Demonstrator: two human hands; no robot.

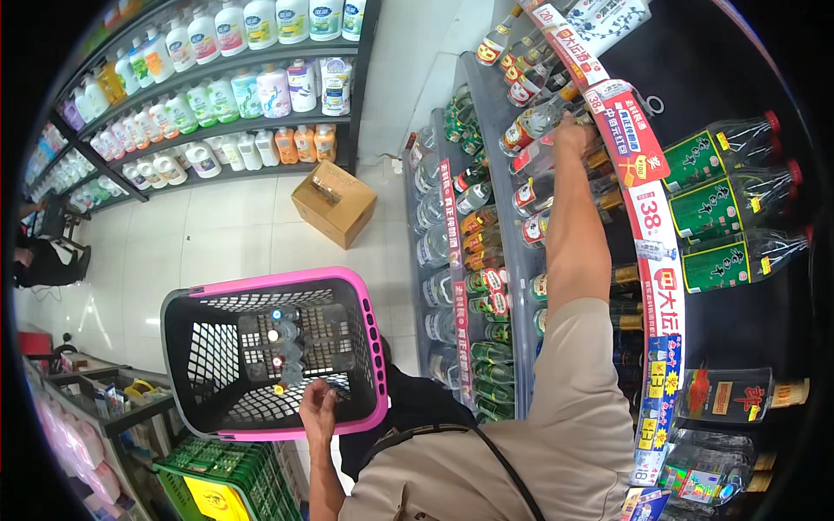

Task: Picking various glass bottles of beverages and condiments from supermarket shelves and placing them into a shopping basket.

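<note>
My right hand [573, 137] reaches into the upper shelf at the right, its fingers closed round the neck of a clear glass bottle [540, 120]; the shelf's sign strip partly hides them. My left hand [318, 410] hovers over the near side of a black basket with a pink rim [373, 347]. It appears empty, with loosely bent fingers a little apart. Inside the basket lie several clear bottles [291, 352] with their caps toward the left. The cap nearest my left hand is yellow.
Shelves of bottles [486, 304] run along the right, with large green-labelled bottles [708, 217] beyond the sign strip [651, 226]. A cardboard box [334, 204] stands on the tiled floor. Bottled cleaning products [234, 95] fill the far shelves. Green crates [226, 469] stand by the basket's near side.
</note>
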